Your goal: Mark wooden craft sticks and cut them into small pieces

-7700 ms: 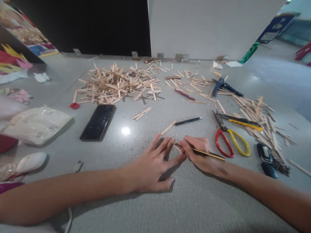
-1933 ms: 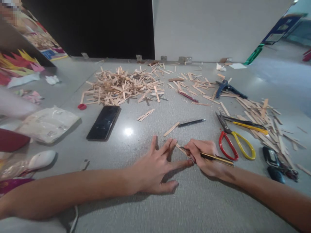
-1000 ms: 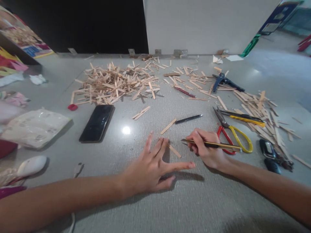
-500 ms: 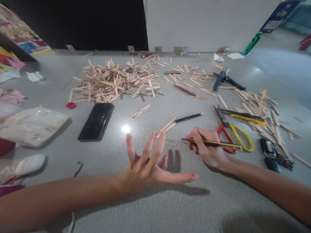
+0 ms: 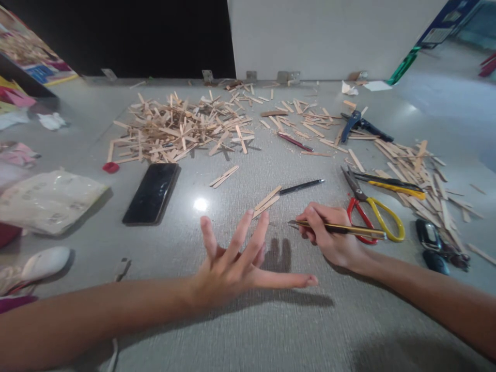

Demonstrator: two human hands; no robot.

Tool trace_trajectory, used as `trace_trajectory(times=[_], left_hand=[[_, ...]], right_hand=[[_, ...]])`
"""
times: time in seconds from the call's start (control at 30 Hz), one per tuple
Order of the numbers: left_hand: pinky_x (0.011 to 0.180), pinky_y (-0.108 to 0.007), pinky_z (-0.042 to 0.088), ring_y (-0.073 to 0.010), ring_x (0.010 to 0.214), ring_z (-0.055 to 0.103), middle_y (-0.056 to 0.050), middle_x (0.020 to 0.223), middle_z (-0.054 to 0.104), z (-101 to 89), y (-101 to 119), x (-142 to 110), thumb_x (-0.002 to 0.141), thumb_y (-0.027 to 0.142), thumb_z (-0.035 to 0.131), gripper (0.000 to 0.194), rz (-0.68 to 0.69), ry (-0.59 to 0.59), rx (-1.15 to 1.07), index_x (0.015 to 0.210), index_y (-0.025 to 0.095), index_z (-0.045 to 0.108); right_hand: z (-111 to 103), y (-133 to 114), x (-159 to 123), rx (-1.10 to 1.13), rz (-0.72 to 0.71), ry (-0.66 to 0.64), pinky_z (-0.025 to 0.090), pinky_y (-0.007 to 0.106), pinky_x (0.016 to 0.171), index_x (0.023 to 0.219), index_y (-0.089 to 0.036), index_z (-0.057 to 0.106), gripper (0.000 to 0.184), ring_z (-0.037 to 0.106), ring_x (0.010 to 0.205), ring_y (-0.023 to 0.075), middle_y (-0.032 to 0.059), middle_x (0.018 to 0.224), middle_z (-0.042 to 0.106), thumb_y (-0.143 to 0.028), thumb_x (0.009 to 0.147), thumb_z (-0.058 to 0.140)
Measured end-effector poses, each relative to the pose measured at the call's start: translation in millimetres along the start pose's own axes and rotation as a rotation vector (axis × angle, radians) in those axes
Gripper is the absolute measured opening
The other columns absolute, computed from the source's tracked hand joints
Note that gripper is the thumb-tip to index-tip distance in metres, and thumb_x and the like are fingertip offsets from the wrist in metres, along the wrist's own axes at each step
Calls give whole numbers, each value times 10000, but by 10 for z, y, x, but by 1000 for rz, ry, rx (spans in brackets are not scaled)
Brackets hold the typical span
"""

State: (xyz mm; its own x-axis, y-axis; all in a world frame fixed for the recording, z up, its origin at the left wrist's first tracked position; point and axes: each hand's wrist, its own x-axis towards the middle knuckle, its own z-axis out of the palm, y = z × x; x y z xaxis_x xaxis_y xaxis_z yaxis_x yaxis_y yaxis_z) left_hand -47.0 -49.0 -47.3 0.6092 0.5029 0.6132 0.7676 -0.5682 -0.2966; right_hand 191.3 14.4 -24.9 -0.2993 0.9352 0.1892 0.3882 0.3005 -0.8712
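Left hand [image 5: 227, 268] spread wide, right hand [image 5: 331, 237] pinching pointed tool [image 5: 360, 231], packet [image 5: 52, 201] illegibly printed.

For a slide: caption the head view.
Right hand holding a black-and-yellow pencil-like tool; left hand spread near two pale flat wooden sticks.

Right fingers [image 5: 319, 225] grip yellow-black tool [image 5: 346, 229]; left fingers [image 5: 253, 247] splayed.

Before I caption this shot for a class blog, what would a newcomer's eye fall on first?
Probably the big heap of wooden sticks toward the back of the table, left of centre. Next, perhaps, the red-and-yellow-handled scissors at the right, partly hidden by the right hand, which grips a slim tool. Nearer the front, the left hand is spread above the table.
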Motion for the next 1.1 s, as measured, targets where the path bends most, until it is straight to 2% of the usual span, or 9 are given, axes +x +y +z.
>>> trace_trajectory(times=[0.2,0.37,0.53,0.67,0.9,0.97,1.1], left_hand=[[1263,-818,43,-320,1479,549,-44,1460,687,23,1,1,1001,364,755,1105,-3,2,60,1697,548,-84],[1283,-777,14,-321,1457,566,-54,1453,696,24,-19,-2,945,277,800,1185,7,-15,49,1710,519,-73],[1280,-788,54,-307,1451,579,-59,1434,706,34,-32,-6,884,190,775,1290,13,34,-54,1695,471,-188],[1266,-813,67,-324,1454,577,-68,1420,717,61,-27,-15,878,243,777,1286,7,84,-113,1700,441,-192],[1259,-817,87,-295,1408,624,-58,1369,732,82,-25,-19,994,392,697,1164,-6,82,-101,1679,463,-242],[1258,-818,81,-287,1402,630,-37,1371,734,75,-27,-16,993,391,706,1170,-12,69,-102,1672,485,-242],[1281,-780,64,-293,1406,619,-49,1375,740,63,-35,1,936,304,768,1275,-5,57,-106,1677,438,-261]], right_hand=[[-8,-17,5,-9,-1,-15,424,261,468,691,-212,613,577,542,470,116,7,565,632,-587,1105,471],[-1,-19,5,0,9,-10,404,259,439,683,-218,604,592,521,450,110,7,563,635,-623,1095,476],[12,2,7,-1,-10,-4,402,257,429,687,-216,609,589,514,441,107,4,558,631,-613,1100,473],[0,4,7,-6,-7,-13,404,260,434,687,-216,609,592,518,443,109,4,558,629,-615,1102,468],[-16,-10,9,-23,-13,-19,419,265,459,688,-218,610,575,529,444,114,0,547,628,-586,1106,470],[-15,-18,12,-25,-3,-22,418,267,461,681,-222,602,580,533,450,117,1,547,625,-596,1104,469],[-18,-32,16,-39,-7,-34,414,271,467,677,-224,596,591,534,461,121,-4,541,608,-608,1104,460]])
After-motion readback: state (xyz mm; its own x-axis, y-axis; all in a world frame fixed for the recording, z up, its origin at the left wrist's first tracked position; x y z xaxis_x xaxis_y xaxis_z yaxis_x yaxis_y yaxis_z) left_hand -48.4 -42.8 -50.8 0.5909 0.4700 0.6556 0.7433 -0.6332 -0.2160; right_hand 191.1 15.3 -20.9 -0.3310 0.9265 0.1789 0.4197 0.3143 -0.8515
